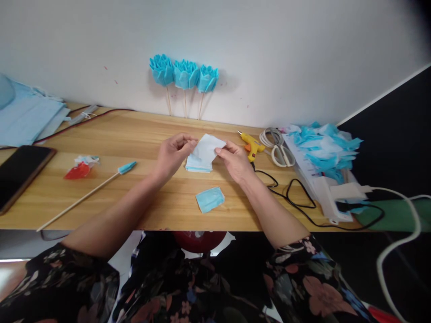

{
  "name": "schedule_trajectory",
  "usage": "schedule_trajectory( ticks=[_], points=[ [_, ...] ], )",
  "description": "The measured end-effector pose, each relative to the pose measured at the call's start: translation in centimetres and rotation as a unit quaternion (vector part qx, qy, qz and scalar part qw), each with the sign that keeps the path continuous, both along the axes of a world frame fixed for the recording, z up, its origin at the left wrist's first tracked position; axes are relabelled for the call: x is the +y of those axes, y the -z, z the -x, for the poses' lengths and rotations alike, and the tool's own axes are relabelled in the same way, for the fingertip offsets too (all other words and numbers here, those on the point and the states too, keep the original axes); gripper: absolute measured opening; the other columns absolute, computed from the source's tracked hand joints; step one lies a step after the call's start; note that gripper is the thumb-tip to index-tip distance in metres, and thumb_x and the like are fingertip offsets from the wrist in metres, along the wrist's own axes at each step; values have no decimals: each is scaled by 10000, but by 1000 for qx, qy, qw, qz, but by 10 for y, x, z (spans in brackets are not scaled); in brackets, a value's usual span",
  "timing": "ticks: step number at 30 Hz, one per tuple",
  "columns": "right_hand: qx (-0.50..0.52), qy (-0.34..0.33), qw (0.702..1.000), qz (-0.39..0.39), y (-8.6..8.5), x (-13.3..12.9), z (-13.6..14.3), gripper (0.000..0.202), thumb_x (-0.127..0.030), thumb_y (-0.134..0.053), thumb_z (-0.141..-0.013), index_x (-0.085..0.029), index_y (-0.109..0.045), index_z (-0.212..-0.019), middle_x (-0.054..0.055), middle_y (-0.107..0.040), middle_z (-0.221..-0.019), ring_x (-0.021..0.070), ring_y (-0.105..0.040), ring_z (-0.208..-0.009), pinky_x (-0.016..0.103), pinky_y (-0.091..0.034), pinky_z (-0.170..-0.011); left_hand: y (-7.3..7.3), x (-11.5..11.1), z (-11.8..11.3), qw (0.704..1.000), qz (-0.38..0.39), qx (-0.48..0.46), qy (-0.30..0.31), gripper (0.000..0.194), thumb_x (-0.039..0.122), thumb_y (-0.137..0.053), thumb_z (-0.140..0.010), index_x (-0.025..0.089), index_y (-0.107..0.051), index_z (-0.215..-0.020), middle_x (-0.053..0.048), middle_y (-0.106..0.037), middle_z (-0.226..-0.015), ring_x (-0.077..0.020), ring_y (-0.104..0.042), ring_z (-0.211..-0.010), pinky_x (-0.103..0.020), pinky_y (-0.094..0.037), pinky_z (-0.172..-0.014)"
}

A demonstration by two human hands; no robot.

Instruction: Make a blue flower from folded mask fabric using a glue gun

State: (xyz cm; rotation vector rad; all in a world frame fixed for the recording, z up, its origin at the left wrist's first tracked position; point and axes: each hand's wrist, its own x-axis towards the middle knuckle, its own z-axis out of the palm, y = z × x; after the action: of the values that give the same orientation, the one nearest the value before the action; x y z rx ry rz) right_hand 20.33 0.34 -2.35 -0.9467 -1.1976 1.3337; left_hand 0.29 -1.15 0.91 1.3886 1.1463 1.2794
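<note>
A pale white-blue fabric piece [207,149] is held up at the middle of the table, over a small stack of blue pieces [199,169]. My right hand [234,157] pinches its right edge between thumb and fingers. At its left edge is my left hand [178,150], thumb and fingertips pressed together near the upper left corner. A single light blue piece [210,199] lies flat closer to the front edge. To the left, a wooden stick [81,195] with a blue wrapped tip rests on the table [161,208].
Three blue fabric flowers [186,74] lean on the wall. On the right are a yellow glue gun [252,146], scissors [283,155], blue scraps [326,146], and a power strip [328,202] with cables. Masks [30,114], a phone [23,172] and a red packet [80,170] lie left.
</note>
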Motion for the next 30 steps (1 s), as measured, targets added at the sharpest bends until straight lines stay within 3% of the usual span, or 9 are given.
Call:
schedule_trajectory(
  ticks=[2,4,9,13,16,18,23,26,30],
  points=[
    [-11,35,999,-13,0,1,0,232,-299,-783,-719,-273,-766,-949,-27,-749,-935,160,-659,-904,329,-508,-935,0,-1,1,1000,-25,-5,-14,258,421,-678,-833,173,-688,-762,19,-549,-578,-95,-449,-545,-234,-372,-532],
    [-33,62,997,-31,0,1,0,254,-295,-763,-737,-275,-760,-991,-19,-750,-978,169,-658,-933,330,-510,-930,0,-2,1,1000,-20,-2,18,395,517,-639,-869,157,-699,-719,-13,-588,-584,-108,-494,-563,-244,-415,-559],
    [-189,89,964,-165,-7,-7,1,228,-261,-673,-838,-279,-750,-1052,4,-745,-969,174,-653,-871,352,-526,-872,8,6,-1,977,132,-87,141,633,707,-534,-871,112,-744,-817,-134,-746,-795,-184,-665,-693,-296,-514,-629],
    [-325,30,884,-335,-14,-16,4,269,-142,-596,-850,-263,-743,-1040,29,-756,-1000,200,-669,-929,398,-528,-900,16,12,1,960,172,-164,145,420,522,-771,-765,108,-746,-832,-108,-753,-810,-189,-691,-750,-311,-547,-710],
    [-360,-17,851,-382,-18,-19,3,303,-142,-575,-866,-266,-720,-1102,47,-750,-1101,228,-669,-1038,442,-514,-957,18,14,4,963,156,-184,120,280,325,-862,-665,120,-752,-821,-56,-743,-783,-138,-654,-675,-287,-537,-686],
    [-344,-9,862,-371,-18,-18,1,300,-181,-559,-894,-277,-698,-1143,48,-738,-1148,239,-658,-1092,462,-506,-994,19,13,5,965,147,-189,102,266,291,-863,-650,132,-760,-837,-41,-742,-782,-127,-642,-648,-277,-529,-653],
    [-200,61,953,-219,-11,-9,-4,350,-429,-593,-939,-292,-638,-1258,60,-702,-1245,236,-634,-1198,453,-489,-1063,20,12,2,975,119,-168,86,317,337,-865,-661,153,-776,-902,-30,-752,-799,-123,-636,-628,-281,-533,-644],
    [-126,16,986,-105,-8,-4,-2,479,-530,-638,-892,-298,-606,-1310,58,-705,-1264,231,-630,-1226,441,-498,-1065,18,9,0,979,102,-144,101,340,372,-859,-676,156,-779,-925,-35,-763,-827,-125,-643,-648,-276,-535,-654],
    [-61,-53,997,-11,-6,-4,2,549,-536,-766,-764,-279,-659,-1237,40,-734,-1219,232,-656,-1174,406,-523,-1030,15,5,-1,983,85,-108,123,328,385,-829,-709,152,-771,-932,-38,-766,-826,-127,-646,-653,-278,-541,-669]
  ],
)
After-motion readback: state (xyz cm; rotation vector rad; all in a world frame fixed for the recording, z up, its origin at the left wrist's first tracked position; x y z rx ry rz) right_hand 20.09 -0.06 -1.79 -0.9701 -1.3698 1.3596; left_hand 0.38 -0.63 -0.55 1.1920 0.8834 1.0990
